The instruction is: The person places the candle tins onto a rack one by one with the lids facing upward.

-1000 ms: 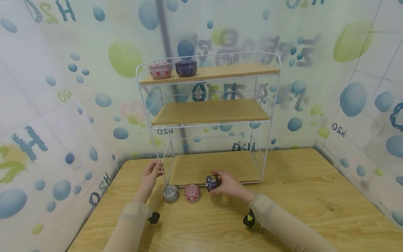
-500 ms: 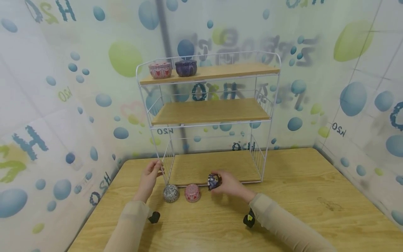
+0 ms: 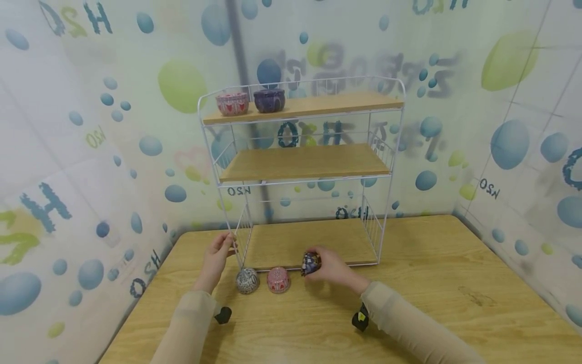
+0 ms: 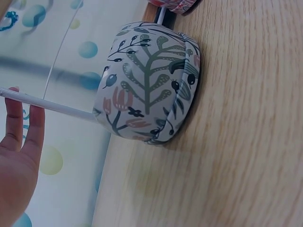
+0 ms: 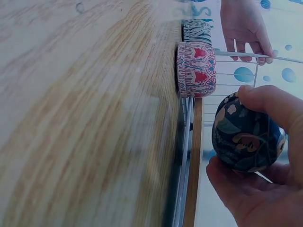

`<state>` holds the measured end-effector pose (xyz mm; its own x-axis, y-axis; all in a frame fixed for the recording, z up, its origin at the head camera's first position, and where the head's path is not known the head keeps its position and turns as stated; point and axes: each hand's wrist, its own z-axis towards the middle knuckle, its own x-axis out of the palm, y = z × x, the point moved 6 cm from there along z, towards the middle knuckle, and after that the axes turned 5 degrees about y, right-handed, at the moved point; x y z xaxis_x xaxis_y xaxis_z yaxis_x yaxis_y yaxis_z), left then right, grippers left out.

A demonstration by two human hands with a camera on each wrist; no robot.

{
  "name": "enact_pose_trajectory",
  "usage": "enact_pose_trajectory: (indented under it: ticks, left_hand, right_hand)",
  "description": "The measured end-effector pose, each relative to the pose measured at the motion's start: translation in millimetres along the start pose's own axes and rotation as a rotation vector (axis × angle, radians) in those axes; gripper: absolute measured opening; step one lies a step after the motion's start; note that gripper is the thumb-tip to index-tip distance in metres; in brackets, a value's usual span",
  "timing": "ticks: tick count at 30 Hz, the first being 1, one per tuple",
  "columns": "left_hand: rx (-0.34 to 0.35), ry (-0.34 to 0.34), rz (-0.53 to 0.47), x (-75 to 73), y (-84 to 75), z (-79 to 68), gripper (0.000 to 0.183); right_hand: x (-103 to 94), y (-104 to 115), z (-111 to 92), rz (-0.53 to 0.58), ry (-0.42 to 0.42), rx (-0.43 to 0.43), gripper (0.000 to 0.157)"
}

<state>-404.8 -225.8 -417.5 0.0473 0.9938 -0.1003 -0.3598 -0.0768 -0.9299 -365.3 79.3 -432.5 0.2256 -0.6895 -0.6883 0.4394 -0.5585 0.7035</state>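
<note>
My right hand [image 3: 331,265] grips a small round dark-blue tin with a floral print [image 5: 246,135] between thumb and fingers. The tin is tilted and held just off the front edge of the shelf rack's bottom board. At the rack's front left, my left hand [image 3: 217,259] pinches the white wire post [image 4: 59,108] with thumb and fingertips. A white tin with grey leaves and pink flowers [image 4: 147,85] sits on the table beside that post. Right of it stands a pink-and-red patterned tin [image 5: 198,70], in front of the bottom board.
The white wire rack has three wooden boards, including a middle board [image 3: 304,163]. Its top board [image 3: 341,102] carries a red-and-white tin [image 3: 233,103] and a dark purple tin [image 3: 270,100] at the left. Patterned walls enclose the wooden table [image 3: 291,328].
The dark floral tin has turned in my right hand and shifted slightly right. My left hand keeps its place on the post, and the other tins have not moved.
</note>
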Motion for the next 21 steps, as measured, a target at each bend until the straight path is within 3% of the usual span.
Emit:
enact_pose_trajectory:
  ticks: [9,15,21]
  left_hand:
    - [-0.006,0.006,0.014,0.6,-0.9,0.9,0.035]
    - [-0.055,0.018,-0.005,-0.6,-0.1,0.9,0.023]
    - [-0.040,0.043,0.021,5.5,-21.0,-9.1,0.020]
  right_hand:
    - [-0.9,-2.2,0.3,0.012,-0.009,0.006,0.076]
    - [0.4,-3.4,0.4,-0.001,-0.021,-0.019,0.073]
    - [2.6,-5.1,-1.6,0.005,-0.022,-0.004,0.074]
